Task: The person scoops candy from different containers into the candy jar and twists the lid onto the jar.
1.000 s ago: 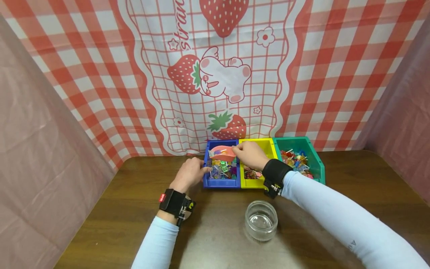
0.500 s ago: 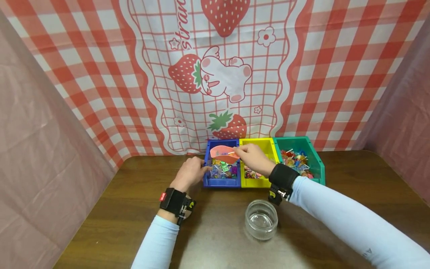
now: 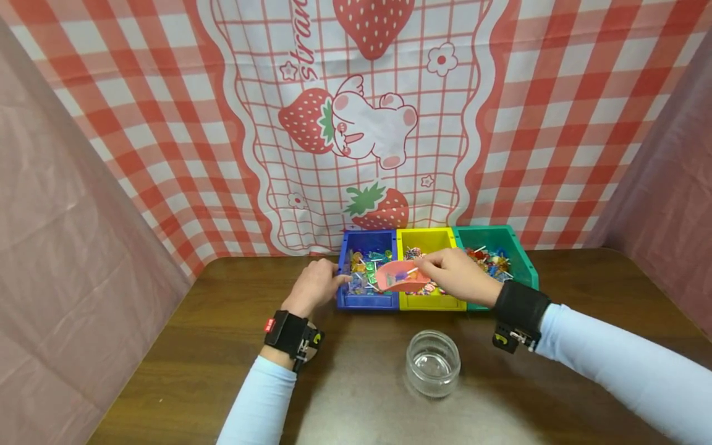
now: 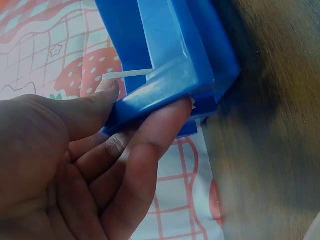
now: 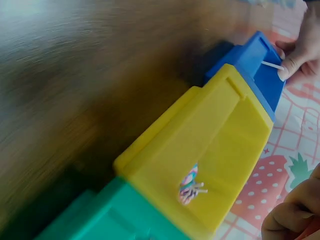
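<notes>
My left hand (image 3: 311, 287) grips the left side wall of the blue bin (image 3: 367, 302), its thumb over the rim and fingers outside. In the left wrist view a white lollipop stick (image 4: 130, 73) shows beside the thumb. My right hand (image 3: 464, 276) pinches the handle of a pink scoop (image 3: 387, 281), which hangs over the yellow bin (image 3: 428, 303) close to the blue one. A wrapped purple and orange lollipop (image 3: 402, 276) lies in the scoop. Wrapped candies (image 3: 367, 269) fill the blue bin; striped lollipops (image 3: 413, 253) lie in the yellow one, partly hidden by scoop and hand.
A green bin (image 3: 525, 275) with several wrapped candies stands right of the yellow bin, partly behind my right hand. An uncovered glass jar (image 3: 432, 364) stands in front of the bins on the wooden table (image 3: 183, 346). A checked strawberry cloth (image 3: 239, 185) hangs behind.
My right hand has moved right and toward me with the scoop, from over the blue bin to over the yellow one. The lollipop stays in the scoop. My left hand has kept its place.
</notes>
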### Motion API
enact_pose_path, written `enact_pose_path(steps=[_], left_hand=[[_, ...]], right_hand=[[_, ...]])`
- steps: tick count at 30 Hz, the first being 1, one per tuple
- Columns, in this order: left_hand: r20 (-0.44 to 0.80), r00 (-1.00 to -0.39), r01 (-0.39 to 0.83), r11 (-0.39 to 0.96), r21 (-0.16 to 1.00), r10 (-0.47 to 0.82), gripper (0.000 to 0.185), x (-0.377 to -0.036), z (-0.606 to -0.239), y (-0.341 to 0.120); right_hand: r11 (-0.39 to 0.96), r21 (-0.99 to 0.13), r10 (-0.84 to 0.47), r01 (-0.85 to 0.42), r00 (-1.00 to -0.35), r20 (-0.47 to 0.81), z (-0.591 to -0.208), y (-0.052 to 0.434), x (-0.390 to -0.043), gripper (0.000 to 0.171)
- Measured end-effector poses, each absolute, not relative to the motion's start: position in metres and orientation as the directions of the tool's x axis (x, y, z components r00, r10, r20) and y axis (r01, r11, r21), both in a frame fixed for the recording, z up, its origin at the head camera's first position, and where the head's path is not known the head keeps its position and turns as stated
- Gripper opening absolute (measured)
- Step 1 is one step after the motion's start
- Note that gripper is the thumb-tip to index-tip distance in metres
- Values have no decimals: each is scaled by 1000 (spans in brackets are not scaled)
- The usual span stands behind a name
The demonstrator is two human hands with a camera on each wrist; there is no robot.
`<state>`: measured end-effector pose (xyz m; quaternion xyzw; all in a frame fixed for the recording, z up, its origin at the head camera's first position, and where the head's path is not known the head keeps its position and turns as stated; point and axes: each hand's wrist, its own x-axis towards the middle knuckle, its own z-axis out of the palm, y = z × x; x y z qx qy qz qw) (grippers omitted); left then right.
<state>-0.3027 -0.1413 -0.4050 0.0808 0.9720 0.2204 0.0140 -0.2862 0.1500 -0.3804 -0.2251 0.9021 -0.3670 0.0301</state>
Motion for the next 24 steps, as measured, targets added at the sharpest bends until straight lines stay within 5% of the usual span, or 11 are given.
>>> enact_pose_path(steps=[10,24], left_hand=[[10,-986,154,889,431,167,28,-303,-405,-141],[2,-986,151,892,425,165,29,-303,-407,-141]], right_hand=[[662,-498,-551,-560,-814,183,-373,181,-252,41],[690,-359,-622,-628,-769,150,-390,202,-226,33]])
